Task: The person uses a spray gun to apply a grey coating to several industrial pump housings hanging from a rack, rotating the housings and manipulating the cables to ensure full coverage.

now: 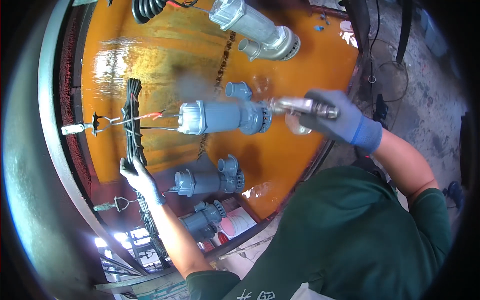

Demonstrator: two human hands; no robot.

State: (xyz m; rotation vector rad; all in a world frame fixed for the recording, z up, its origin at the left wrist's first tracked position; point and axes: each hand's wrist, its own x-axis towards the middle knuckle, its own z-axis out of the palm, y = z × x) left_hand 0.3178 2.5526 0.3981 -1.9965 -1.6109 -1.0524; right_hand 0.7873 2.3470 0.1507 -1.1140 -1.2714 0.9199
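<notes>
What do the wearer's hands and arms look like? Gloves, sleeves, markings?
Left hand: pale grey glove, bluish toward the cuff. Right hand: grey-blue glove with a brighter blue line around the wrist. Both forearms bare; short dark green sleeves, no marking visible on them. No cables seen attached to the arms.

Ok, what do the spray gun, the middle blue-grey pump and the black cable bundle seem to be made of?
Spray gun: probably metal, from its bright silvery shine.
Middle pump: likely metal under smooth blue-grey paint; the similar silver pump above looks unpainted.
Cable bundle: satin black strands bending together suggest rubber or plastic sheathing; I can't tell which.
</notes>
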